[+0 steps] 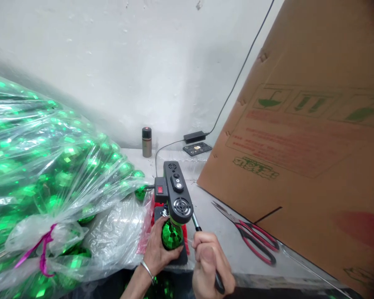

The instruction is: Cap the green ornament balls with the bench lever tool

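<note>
My left hand [156,248], with a bangle at the wrist, curls around a shiny green faceted bauble [172,236]. The bauble sits right beneath the round front end of a small black benchtop machine [177,187]; its top is partly hidden by that end. My right hand [211,259] is closed around the black handle of a metal lever [195,221] that slants up to the machine's right side. A red rocker switch [159,189] shows on a box at the machine's left. Red material and a black base lie under the machine.
Clear plastic bags of green baubles [62,162] fill the left. Red-and-black scissors [252,236] lie at the right, beside a large leaning cardboard box [299,137]. Toward the wall are a bottle [146,143], a power adapter [195,137] with its cable, and a phone [197,148].
</note>
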The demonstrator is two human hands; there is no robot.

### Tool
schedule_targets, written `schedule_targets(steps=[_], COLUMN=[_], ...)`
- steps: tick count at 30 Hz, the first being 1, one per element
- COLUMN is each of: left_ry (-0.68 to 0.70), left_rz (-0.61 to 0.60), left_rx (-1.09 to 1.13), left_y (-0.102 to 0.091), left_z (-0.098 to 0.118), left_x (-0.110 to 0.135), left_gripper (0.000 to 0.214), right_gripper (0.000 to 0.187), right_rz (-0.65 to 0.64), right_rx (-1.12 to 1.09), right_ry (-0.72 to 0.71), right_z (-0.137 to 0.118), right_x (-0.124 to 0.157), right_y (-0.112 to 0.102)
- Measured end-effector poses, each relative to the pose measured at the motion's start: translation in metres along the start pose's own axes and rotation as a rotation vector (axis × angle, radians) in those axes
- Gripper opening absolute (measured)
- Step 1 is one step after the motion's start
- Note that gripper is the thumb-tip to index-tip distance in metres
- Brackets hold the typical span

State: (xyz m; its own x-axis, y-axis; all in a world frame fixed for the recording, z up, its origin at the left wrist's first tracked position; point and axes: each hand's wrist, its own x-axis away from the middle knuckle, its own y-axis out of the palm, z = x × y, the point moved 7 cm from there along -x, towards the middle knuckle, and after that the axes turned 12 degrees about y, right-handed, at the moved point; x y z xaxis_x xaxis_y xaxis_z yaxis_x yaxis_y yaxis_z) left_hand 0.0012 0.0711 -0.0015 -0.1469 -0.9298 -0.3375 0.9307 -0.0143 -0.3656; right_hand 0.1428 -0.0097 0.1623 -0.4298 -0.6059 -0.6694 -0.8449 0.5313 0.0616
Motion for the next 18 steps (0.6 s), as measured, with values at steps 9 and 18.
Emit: schedule_targets(steps=[9, 18], left_ry=[-0.017, -0.010], left_rz=[-0.002, 0.026], left_rx=[-0.048, -0.013], left_y=[0.0022, 0.0037], left_z=[-0.0009, -0.0058], left_x=[0.0017, 0.0040], left_gripper=[0.085, 0.086], right_gripper=[0.036, 0.036], right_rz=[-0.004, 0.042], right_rx=[0.034, 0.042], right_ry=[-0.007, 0.073], right_z=[-0.0007, -0.0033], right_x=[0.0000, 0.0034], right_y=[0.0005, 0.0000])
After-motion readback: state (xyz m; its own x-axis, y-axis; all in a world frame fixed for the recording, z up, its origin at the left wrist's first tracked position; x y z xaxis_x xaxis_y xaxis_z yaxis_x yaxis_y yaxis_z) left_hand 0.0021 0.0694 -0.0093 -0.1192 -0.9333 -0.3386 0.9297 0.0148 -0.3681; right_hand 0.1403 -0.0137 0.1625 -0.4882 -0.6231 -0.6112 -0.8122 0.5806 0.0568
